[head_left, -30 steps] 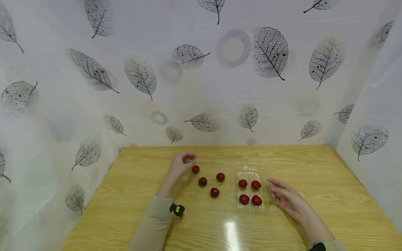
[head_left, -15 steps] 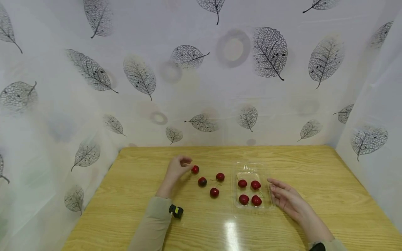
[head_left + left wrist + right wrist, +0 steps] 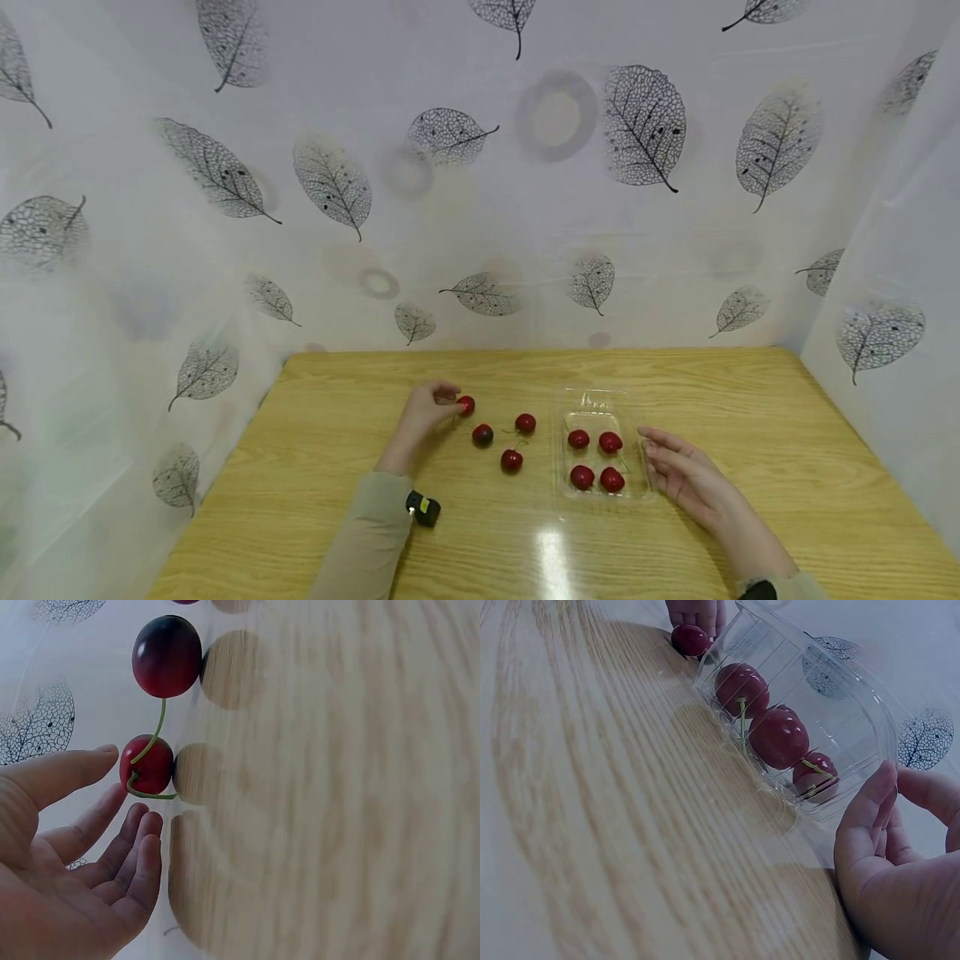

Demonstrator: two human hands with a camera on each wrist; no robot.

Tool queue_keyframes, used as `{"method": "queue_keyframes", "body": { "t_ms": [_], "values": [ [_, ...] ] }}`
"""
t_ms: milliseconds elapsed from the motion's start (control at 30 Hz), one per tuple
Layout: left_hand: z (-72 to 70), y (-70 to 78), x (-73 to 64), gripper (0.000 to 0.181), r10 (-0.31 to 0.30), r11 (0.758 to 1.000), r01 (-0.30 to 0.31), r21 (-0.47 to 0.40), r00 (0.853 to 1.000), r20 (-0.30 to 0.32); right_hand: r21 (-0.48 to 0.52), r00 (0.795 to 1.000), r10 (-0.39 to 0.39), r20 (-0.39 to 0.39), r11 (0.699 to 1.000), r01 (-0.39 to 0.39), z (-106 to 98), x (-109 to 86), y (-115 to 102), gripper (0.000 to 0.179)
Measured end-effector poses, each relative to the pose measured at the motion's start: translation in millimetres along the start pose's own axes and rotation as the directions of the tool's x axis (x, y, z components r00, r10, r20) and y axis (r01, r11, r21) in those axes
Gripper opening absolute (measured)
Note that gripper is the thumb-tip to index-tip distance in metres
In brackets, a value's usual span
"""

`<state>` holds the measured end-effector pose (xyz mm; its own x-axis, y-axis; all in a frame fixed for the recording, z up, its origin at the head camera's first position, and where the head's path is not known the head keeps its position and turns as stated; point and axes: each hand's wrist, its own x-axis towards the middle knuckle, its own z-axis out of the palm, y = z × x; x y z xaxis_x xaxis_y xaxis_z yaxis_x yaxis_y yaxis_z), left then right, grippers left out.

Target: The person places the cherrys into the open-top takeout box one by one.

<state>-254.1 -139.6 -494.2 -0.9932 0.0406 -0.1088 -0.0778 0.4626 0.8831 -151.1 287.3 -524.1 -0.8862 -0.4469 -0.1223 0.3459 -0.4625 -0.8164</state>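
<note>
At the back left of the loose fruit, my left hand (image 3: 424, 414) reaches around a red cherry (image 3: 467, 405). In the left wrist view the thumb and index fingertips stand apart at the near side of this cherry (image 3: 156, 766), its green stem hanging by the fingers. A darker cherry (image 3: 166, 656) lies just beyond it. On the other side, my right hand (image 3: 693, 481) pinches the rim of a clear plastic box (image 3: 881, 705) between thumb and index finger. Several cherries (image 3: 778, 738) sit inside the box, stems on some.
Between the left hand and the box lie three more loose cherries: a dark one (image 3: 482, 435), one behind (image 3: 526, 423) and one in front (image 3: 512, 461). The wooden table (image 3: 480, 550) ends against a leaf-patterned curtain (image 3: 480, 208) at the back and sides.
My left hand drew back slightly to the left, then moved in to the back-left cherry, its fingertips now at the fruit. The right hand and the box have not moved.
</note>
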Motion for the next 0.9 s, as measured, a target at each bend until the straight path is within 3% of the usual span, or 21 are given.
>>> {"method": "queue_keyframes", "body": {
  "t_ms": [900],
  "values": [
    [7.0, -0.1, 3.4, 0.035, -0.032, 0.998, 0.029, 0.062, 0.999, 0.036, -0.02, 0.997, 0.022, -0.068, 1.0, -0.024, 4.6, -1.2, -3.2, 0.042]
  ]
}}
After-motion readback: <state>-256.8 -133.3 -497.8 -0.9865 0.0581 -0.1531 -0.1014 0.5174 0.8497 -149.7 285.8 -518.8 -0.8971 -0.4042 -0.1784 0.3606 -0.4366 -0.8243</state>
